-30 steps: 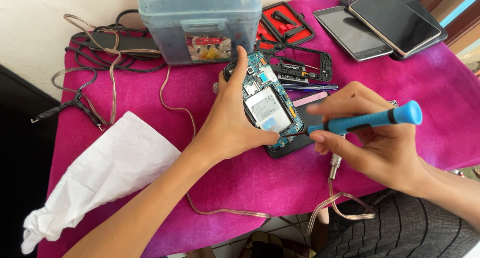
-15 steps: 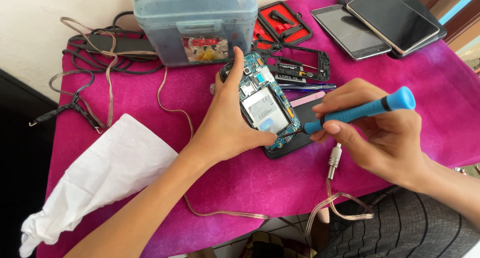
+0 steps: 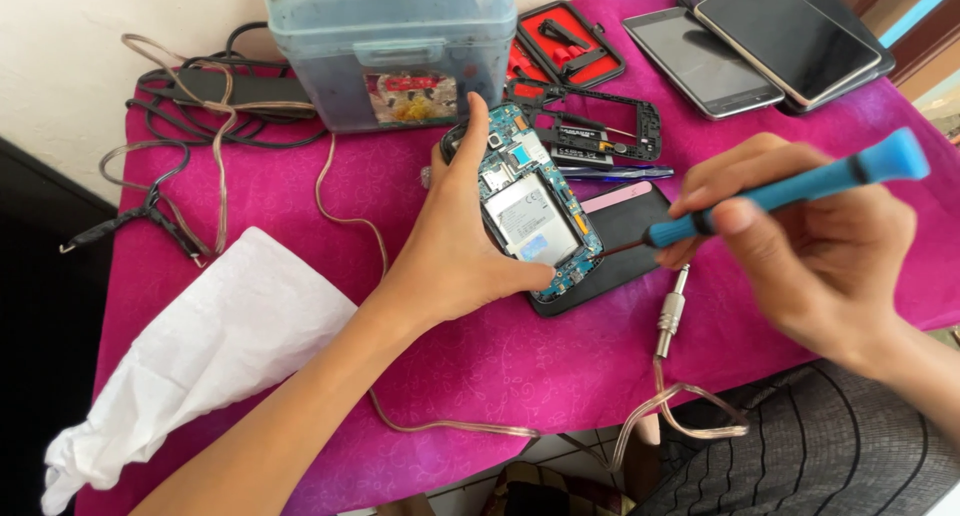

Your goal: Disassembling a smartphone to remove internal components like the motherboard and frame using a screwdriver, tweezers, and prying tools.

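Observation:
My left hand point(image 3: 455, 241) grips an opened phone point(image 3: 530, 211), its circuit board and silver battery facing up, propped on a black case over the magenta cloth point(image 3: 520, 366). My right hand point(image 3: 810, 251) holds a blue-handled screwdriver point(image 3: 790, 191); its thin tip points left at the phone's lower right edge. A black phone frame point(image 3: 600, 131) lies just behind the phone.
A translucent plastic box point(image 3: 390, 46) stands at the back, with a red-lined tool case point(image 3: 565, 46) beside it. Two dark phones point(image 3: 760, 41) lie at the back right. A white cloth point(image 3: 200, 356) sits front left. Cables point(image 3: 190, 146) and an audio plug point(image 3: 670, 311) trail about.
My right hand has drawn the screwdriver back to the right and tilted the handle higher. The phone in my left hand has shifted slightly toward the box.

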